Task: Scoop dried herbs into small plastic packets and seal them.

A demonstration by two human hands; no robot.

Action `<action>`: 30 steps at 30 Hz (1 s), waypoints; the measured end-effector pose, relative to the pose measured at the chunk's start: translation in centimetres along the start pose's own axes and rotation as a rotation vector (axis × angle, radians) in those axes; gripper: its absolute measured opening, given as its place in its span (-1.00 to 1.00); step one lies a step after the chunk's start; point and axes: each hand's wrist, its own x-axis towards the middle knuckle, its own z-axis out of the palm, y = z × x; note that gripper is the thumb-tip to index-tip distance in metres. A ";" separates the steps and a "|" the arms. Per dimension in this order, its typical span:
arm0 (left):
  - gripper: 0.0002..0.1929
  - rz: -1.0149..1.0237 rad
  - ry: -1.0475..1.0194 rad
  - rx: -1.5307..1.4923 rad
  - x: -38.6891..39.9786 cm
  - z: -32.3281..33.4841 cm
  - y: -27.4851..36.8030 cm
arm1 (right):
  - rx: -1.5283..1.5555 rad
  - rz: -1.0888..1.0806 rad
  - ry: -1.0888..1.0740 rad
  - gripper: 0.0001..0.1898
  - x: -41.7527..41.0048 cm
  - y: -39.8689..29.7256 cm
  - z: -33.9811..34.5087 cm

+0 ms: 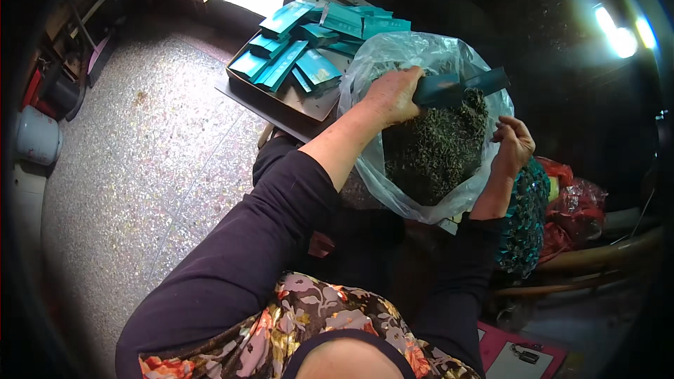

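Note:
My left hand (396, 96) holds a dark teal foil packet (439, 89) over an open clear plastic bag (363, 163). Dried, curled tea-like leaves (437, 152) fill much of the bag, and some lie heaped just under the packet. A second dark teal strip (487, 81) extends to the right from the packet; whether it is part of it I cannot tell. My right hand (515, 142) is at the bag's right rim with its fingers curled. Anything between those fingertips is too small or hidden to make out.
A shallow cardboard box (300, 108) with several teal packets (316, 68) stands beyond the bag, to the left. Red plastic bags (576, 210) and a teal sequined item (524, 221) are at the right. A pink folder-like item (553, 352) lies low right, and a speckled floor (152, 142) spreads left.

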 end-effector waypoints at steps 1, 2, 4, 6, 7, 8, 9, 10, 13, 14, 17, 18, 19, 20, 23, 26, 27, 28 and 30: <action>-0.37 0.024 0.002 -0.009 0.0 0.3 -0.2 | -0.031 -0.011 -0.019 -0.85 0.1 -0.9 0.3; -0.37 0.043 0.005 -0.016 0.0 0.5 -0.4 | -0.052 -0.026 -0.055 -0.84 -0.2 -2.0 1.1; -0.37 0.044 -0.004 -0.047 0.0 0.8 -0.5 | -0.216 -0.127 -0.118 -0.84 -0.3 -3.2 2.2; -0.37 0.049 -0.016 -0.079 0.1 1.2 -0.2 | -0.469 -0.274 -0.199 -0.84 -0.6 -4.3 3.3; -0.38 0.068 -0.013 -0.113 0.0 1.4 -0.1 | -0.468 -0.275 -0.201 -0.84 -0.9 -4.9 4.0; -0.39 0.087 -0.012 -0.147 0.0 1.6 0.1 | -0.500 -0.442 -0.239 -0.85 -1.2 -5.6 4.6; -0.36 0.086 -0.026 -0.159 -0.1 1.6 0.2 | -0.529 -0.610 -0.277 -0.85 -1.6 -6.4 5.3; -0.36 0.086 -0.025 -0.159 0.0 1.6 0.1 | -0.535 -0.618 -0.301 -0.86 -2.1 -7.4 5.7; -0.37 0.058 -0.009 -0.204 0.1 1.5 0.0 | -0.574 -0.727 -0.300 -0.88 -1.9 -8.1 5.6; -0.37 0.039 -0.012 -0.209 0.1 1.3 0.0 | -0.595 -0.770 -0.255 -0.90 -1.7 -8.2 5.3; -0.36 0.010 -0.010 -0.206 0.1 1.1 -0.1 | -0.650 -0.795 -0.153 -0.89 -1.6 -8.8 4.7; -0.36 0.002 -0.009 -0.197 0.1 1.1 -0.1 | -0.685 -0.816 -0.116 -0.89 -1.7 -8.7 4.7; -0.36 0.002 -0.010 -0.198 0.1 1.1 -0.2 | -0.685 -0.816 -0.116 -0.89 -1.8 -8.5 4.7; -0.37 0.029 0.000 -0.216 0.1 1.2 -0.3 | -0.703 -0.855 -0.110 -0.89 -2.0 -8.2 4.9; -0.37 0.050 0.013 -0.227 0.0 1.3 -0.3 | -0.690 -0.878 -0.150 -0.88 -2.9 -7.4 5.5; -0.37 0.029 0.022 -0.209 0.0 1.2 -0.3 | -0.670 -0.852 -0.093 -0.85 -3.4 -7.0 5.5; -0.37 0.019 0.031 -0.197 0.0 1.0 -0.3 | -0.697 -0.822 -0.010 -0.84 -3.3 -6.6 5.0; -0.38 0.012 0.016 -0.158 0.1 0.6 0.0 | -0.727 -0.791 0.076 -0.83 -3.1 -6.3 4.2; -0.38 0.012 0.043 -0.152 0.0 0.2 -0.4 | -0.708 -0.700 0.069 -0.85 -3.0 -5.3 2.9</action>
